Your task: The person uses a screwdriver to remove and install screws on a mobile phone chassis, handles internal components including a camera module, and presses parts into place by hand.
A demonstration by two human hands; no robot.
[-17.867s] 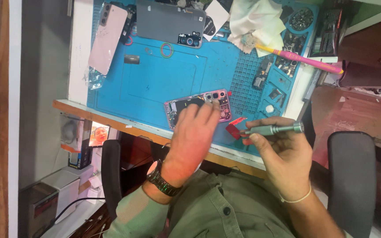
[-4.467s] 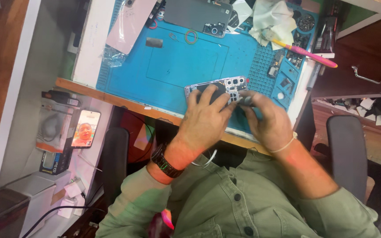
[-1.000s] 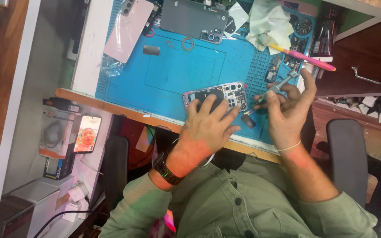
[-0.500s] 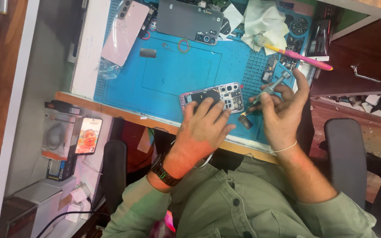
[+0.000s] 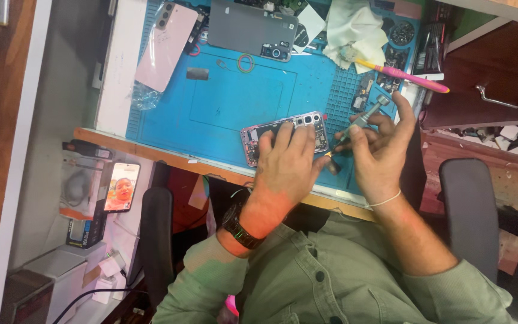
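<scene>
An opened phone [image 5: 262,133] with its inner parts showing lies on the blue work mat [image 5: 229,114], near the front edge. My left hand [image 5: 286,165] rests flat on it, fingers spread over the board. My right hand [image 5: 382,156] holds a grey metal screwdriver [image 5: 361,120] tilted, its tip down at the phone's right end, next to my left fingertips.
At the back of the mat lie a pink phone back cover [image 5: 166,45], a grey phone body [image 5: 252,29], a white cloth [image 5: 355,27] and a pink-handled brush [image 5: 412,78]. Small parts sit on the mat's right grid. A brown drawer [image 5: 493,90] stands right; a lit phone [image 5: 121,186] lies lower left.
The screwdriver has come down toward the phone's right end over the last second. My left hand stays pressed on the opened phone. The view has shifted slightly.
</scene>
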